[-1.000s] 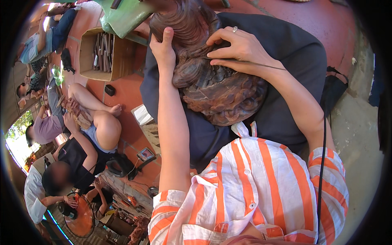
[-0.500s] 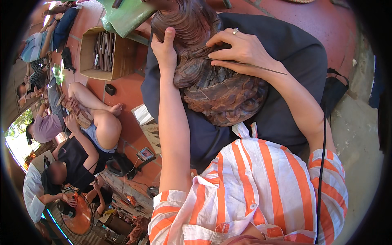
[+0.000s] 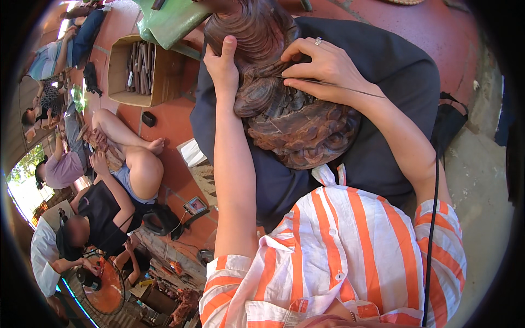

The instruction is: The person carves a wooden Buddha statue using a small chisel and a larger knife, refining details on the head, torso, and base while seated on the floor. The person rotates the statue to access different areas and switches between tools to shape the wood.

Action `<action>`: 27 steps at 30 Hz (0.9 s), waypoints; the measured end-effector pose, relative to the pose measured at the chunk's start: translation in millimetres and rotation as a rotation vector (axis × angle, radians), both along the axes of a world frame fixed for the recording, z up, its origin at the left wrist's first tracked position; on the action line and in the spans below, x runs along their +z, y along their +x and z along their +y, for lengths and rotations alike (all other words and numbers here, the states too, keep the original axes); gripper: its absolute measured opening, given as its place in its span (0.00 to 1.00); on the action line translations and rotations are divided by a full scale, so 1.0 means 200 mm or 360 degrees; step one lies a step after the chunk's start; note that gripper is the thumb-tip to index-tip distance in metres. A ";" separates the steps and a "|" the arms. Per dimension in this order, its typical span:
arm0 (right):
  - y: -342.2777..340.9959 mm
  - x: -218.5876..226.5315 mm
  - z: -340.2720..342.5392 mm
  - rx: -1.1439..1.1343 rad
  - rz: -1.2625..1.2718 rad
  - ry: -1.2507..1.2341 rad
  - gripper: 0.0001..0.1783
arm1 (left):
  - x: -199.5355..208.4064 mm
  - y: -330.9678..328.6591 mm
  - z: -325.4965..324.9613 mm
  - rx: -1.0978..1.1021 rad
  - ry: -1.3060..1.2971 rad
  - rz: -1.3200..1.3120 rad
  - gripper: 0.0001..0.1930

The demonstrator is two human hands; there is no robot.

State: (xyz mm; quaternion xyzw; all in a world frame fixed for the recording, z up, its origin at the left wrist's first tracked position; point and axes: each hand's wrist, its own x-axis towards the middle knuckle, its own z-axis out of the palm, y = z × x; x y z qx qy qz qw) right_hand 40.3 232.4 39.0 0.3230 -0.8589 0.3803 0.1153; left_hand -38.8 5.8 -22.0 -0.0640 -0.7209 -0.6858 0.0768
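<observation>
Dark and slender, a rod (image 3: 356,90) is pinched by the right hand (image 3: 331,65), fingers bent, over a brown carved wooden piece (image 3: 301,131), its left side against the left hand (image 3: 220,68), thumb raised, other fingers hidden, grip unclear, its grooves seemingly well shaped, its rougher bottom perhaps unfinished, on the black-clothed lap (image 3: 383,71) beneath it.

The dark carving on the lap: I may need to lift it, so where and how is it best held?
Probably at the narrowing of the carving, hands coming from left and right: its outline draws in between the ridged upper part and broad, curled base. The left hand grips near there.
</observation>
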 end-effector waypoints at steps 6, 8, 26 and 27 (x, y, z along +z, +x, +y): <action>0.00 -0.10 0.05 0.0045 -0.0079 -0.0230 0.06 | -0.01 -0.01 0.00 -0.0018 0.0060 0.0021 0.33; 0.01 -0.07 0.04 0.0017 -0.0146 -0.0210 0.07 | -0.01 0.00 0.00 -0.0009 0.0032 -0.0005 0.33; 0.01 0.00 0.02 0.0035 -0.0138 0.0050 0.06 | 0.01 0.01 0.02 -0.0015 0.0071 -0.0032 0.33; 0.01 -0.03 0.03 0.0042 -0.0135 -0.0031 0.06 | 0.01 0.01 0.02 -0.0014 0.0076 -0.0033 0.33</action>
